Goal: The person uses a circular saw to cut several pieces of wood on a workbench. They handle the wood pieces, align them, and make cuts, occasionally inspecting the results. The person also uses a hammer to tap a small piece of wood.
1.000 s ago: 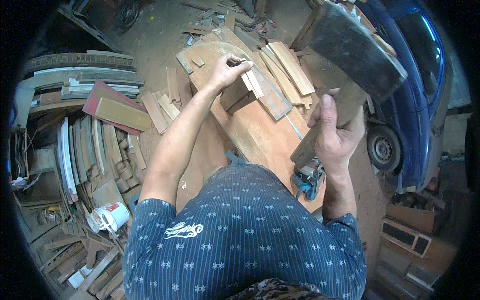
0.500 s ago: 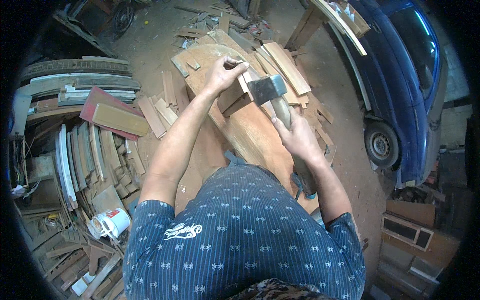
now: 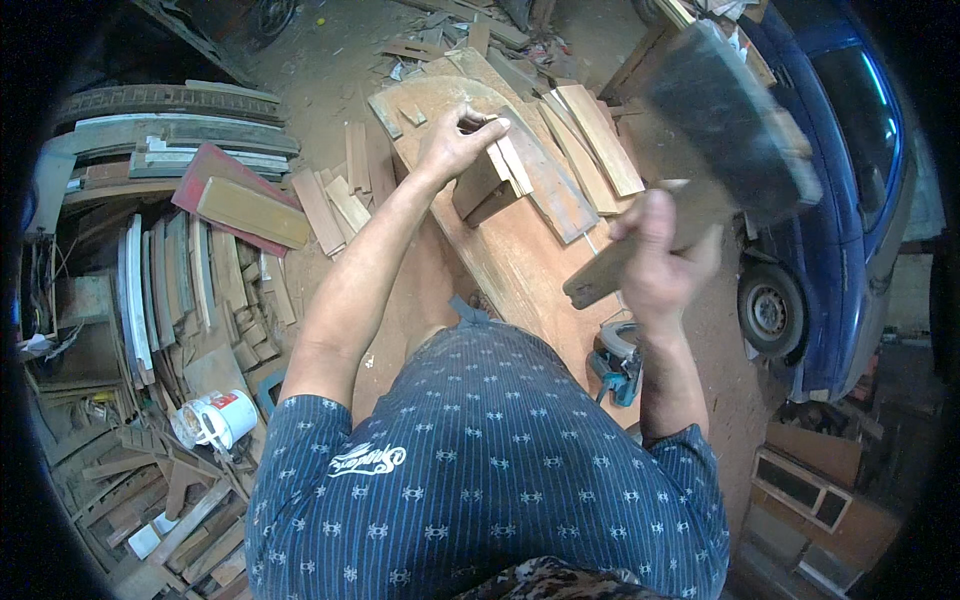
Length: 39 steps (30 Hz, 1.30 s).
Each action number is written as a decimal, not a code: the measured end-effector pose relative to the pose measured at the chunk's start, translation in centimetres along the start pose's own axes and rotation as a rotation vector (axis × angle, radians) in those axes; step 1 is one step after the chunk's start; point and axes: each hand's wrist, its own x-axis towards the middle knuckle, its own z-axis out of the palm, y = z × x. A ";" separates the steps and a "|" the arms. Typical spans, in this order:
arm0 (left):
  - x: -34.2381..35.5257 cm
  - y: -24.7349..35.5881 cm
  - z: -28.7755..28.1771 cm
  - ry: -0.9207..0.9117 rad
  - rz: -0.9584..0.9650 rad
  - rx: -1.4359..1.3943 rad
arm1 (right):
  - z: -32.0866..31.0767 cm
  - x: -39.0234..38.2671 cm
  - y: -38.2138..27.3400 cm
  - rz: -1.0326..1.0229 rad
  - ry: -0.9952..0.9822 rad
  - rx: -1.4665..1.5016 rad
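Note:
My right hand (image 3: 668,255) grips the wooden handle of a hatchet (image 3: 735,125), raised to the right of the bench. Its broad dark metal head is blurred by motion, and the butt of the handle points back toward the bench. My left hand (image 3: 460,150) pinches the top end of a pale, narrow wood piece (image 3: 512,168), which stands tilted on the wooden workbench (image 3: 500,255). Under that hand is a darker wood block (image 3: 480,190). A long, flat grey-brown board (image 3: 550,190) lies just right of the held piece.
A teal circular saw (image 3: 618,368) rests at the bench's near right. Loose planks (image 3: 600,140) lie along its right side. Stacked boards (image 3: 170,140) and a white bucket (image 3: 225,418) stand at left. A blue vehicle (image 3: 845,250) is parked at right.
My right hand has swung the hatchet up and to the right, away from the wood piece. The left hand keeps its hold; the whole view has shifted slightly.

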 end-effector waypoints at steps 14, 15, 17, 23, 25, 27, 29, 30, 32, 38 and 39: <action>-0.7 1.1 1.0 0.004 0.048 -0.122 | 5.4 -6.2 11.4 0.241 -0.404 -0.381; -0.6 0.8 0.3 -0.100 0.029 -0.091 | 5.4 -7.0 11.3 0.259 -0.360 -0.299; 0.5 -0.3 -1.3 -0.287 -0.001 -0.026 | 5.4 -8.7 11.1 0.272 -0.278 -0.133; 0.5 -1.8 -5.1 -0.096 -0.119 -0.095 | 2.0 -14.9 17.0 0.099 -0.367 -0.298; -0.2 -1.6 -5.1 -0.110 -0.117 -0.090 | 1.8 -16.0 19.8 0.171 -0.474 -0.445; -0.9 -1.2 -4.3 -0.099 -0.129 -0.089 | 2.6 -15.7 23.1 0.300 -0.603 -0.680; -1.3 -0.6 -3.2 -0.105 -0.093 -0.120 | 3.5 -14.7 25.8 0.400 -0.576 -0.637; -1.4 -0.7 -2.8 -0.103 -0.063 -0.095 | 4.2 -13.8 27.2 0.342 -0.499 -0.560; -2.4 -0.5 -2.1 -0.095 -0.065 -0.137 | 6.5 -9.0 24.1 0.410 -0.293 -0.112; -5.4 2.4 -0.8 -0.221 -0.106 -0.104 | 8.2 -1.0 13.4 0.230 -0.399 0.110; -5.5 1.8 -1.1 -0.194 -0.057 -0.059 | 8.1 -1.1 14.3 0.236 -0.401 0.088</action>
